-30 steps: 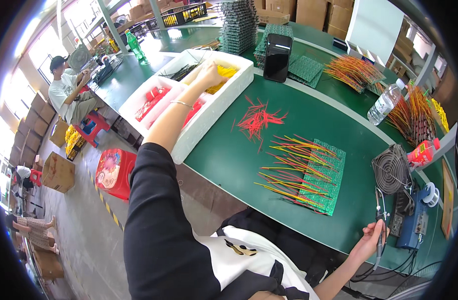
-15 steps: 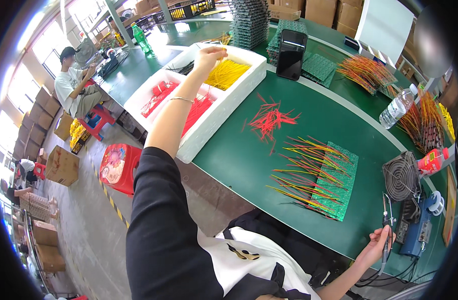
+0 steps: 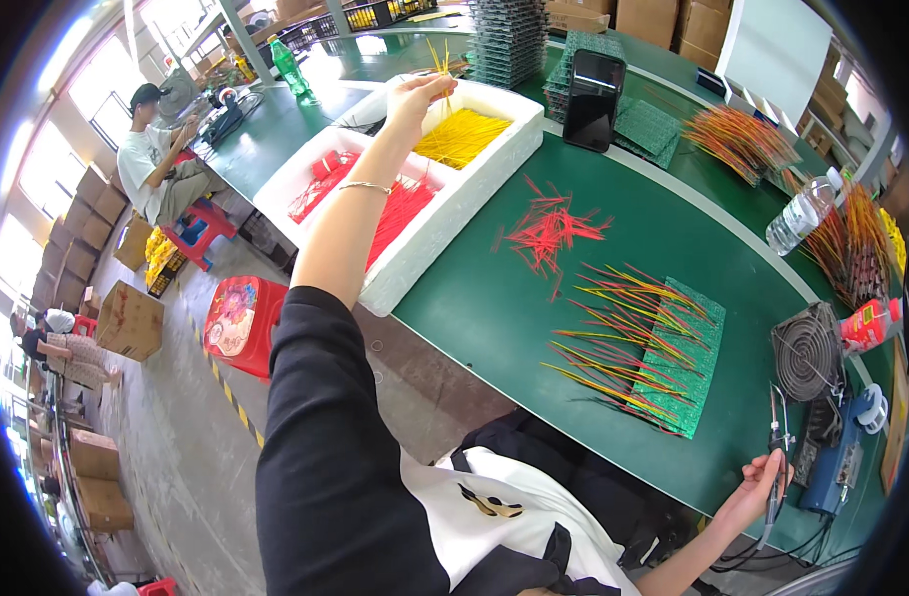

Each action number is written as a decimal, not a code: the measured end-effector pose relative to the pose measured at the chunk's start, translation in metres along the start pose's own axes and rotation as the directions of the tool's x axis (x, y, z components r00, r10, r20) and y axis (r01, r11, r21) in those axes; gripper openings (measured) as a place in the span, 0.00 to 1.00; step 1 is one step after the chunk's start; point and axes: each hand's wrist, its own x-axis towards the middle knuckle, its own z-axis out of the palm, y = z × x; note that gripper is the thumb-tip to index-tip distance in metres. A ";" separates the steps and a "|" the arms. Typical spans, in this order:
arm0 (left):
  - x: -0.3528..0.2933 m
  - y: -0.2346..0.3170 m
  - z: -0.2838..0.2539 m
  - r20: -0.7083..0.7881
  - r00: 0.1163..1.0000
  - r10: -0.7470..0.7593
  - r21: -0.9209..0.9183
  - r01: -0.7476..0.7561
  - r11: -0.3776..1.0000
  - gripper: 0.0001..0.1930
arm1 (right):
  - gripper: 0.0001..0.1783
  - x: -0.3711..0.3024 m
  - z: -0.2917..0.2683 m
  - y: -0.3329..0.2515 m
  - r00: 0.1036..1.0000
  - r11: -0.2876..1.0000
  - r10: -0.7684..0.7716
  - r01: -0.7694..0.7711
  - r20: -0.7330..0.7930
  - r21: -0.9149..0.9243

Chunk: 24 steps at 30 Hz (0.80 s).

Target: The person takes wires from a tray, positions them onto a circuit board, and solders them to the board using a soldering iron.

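Note:
My left hand [image 3: 415,102] is closed on a few thin yellow wires [image 3: 440,58], their ends poking up above the fingers. It hovers over the far part of a white foam box [image 3: 452,214], where a heap of yellow wires [image 3: 466,139] lies; red wires [image 3: 403,214] fill a nearer compartment. At the lower right my right hand [image 3: 757,489] grips a soldering iron [image 3: 775,452], tip pointing up. Between the hands, a green circuit board [image 3: 695,392] lies on the bench, with rows of red and yellow wires [image 3: 613,343] sticking out to its left.
Loose red wires [image 3: 556,236] lie mid-bench. Beyond stand a black phone [image 3: 593,99], stacked boards [image 3: 507,45] and a wired bundle [image 3: 737,141]. A clear bottle [image 3: 804,214], a round-grilled fan [image 3: 807,355] and a blue device [image 3: 839,462] line the right. A red stool [image 3: 244,323] stands left.
My left hand has lifted slightly off the yellow heap, and the wires in it now stand up plainly above the fingers. My right hand keeps its hold on the soldering iron. The view has shifted slightly.

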 end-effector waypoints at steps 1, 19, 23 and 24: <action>-0.001 0.000 0.001 -0.003 1.000 0.002 0.003 -0.002 1.000 0.10 | 0.08 -0.001 -0.001 -0.001 1.000 1.000 0.002 -0.002 -0.003 -0.001; -0.114 0.103 0.102 0.544 0.767 0.339 -0.285 -0.212 0.935 0.06 | 0.07 0.005 0.000 0.004 0.997 0.993 0.046 -0.038 -0.067 0.115; -0.173 0.063 0.177 0.766 0.601 0.228 0.129 -0.492 0.861 0.06 | 0.07 0.003 -0.001 -0.002 0.997 0.987 0.051 -0.041 -0.061 0.156; -0.179 0.044 0.191 0.782 0.598 0.176 0.178 -0.485 0.856 0.07 | 0.07 0.002 -0.002 -0.002 0.997 0.986 0.050 -0.040 -0.060 0.160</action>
